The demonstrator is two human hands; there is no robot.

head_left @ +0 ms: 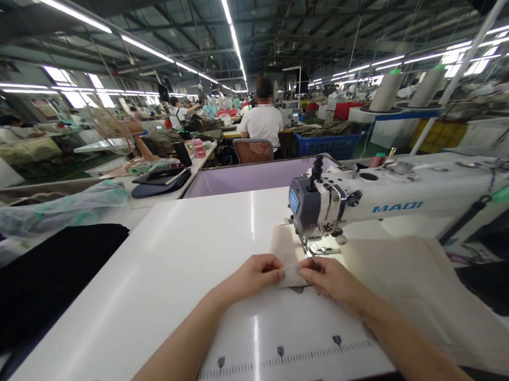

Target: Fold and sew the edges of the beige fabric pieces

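A beige fabric piece [286, 244] lies on the white table in front of me, its right edge by the presser foot of the sewing machine [319, 201]. My left hand [261, 271] pinches the near part of this fabric between thumb and fingers. Close beside it, my right hand [327, 275] is closed on the fabric's near right edge. A thin dark object [312, 262] shows at the right fingers; its kind is too small to tell. Under the machine arm and to the right spreads a larger beige cloth [406, 279].
Black fabric [50, 281] is piled at the left. A lilac-lined bin [245, 178] lies beyond the table [189, 256]. Thread cones [386, 91] stand at the back right. Ahead, a person in a white shirt [263, 124] sits on a chair. A printed ruler runs along the near edge.
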